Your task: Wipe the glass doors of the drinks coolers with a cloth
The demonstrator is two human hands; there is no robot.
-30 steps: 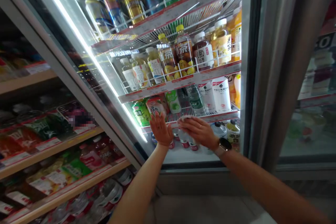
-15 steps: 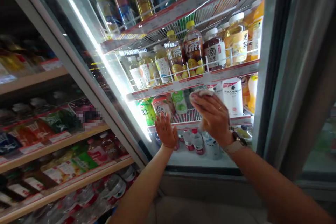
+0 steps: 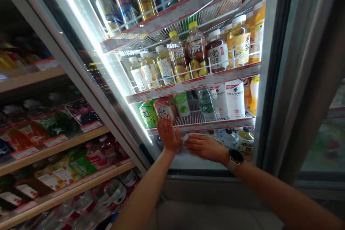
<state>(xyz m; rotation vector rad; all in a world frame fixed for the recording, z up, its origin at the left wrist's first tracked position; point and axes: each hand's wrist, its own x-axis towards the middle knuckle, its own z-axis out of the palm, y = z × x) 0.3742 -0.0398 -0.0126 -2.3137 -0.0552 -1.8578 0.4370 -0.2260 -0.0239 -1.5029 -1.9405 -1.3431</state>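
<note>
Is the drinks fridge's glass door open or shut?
Shut, it seems: the left hand lies flat against the glass door, and the right hand presses a white cloth onto the same pane.

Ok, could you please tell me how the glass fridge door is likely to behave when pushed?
The glass fridge door is probably stiff, since the left hand presses flat on it and shows no bend. It looks smooth, so the white cloth under the right hand likely slides easily. Being glass, it could crack under a hard knock.
</note>
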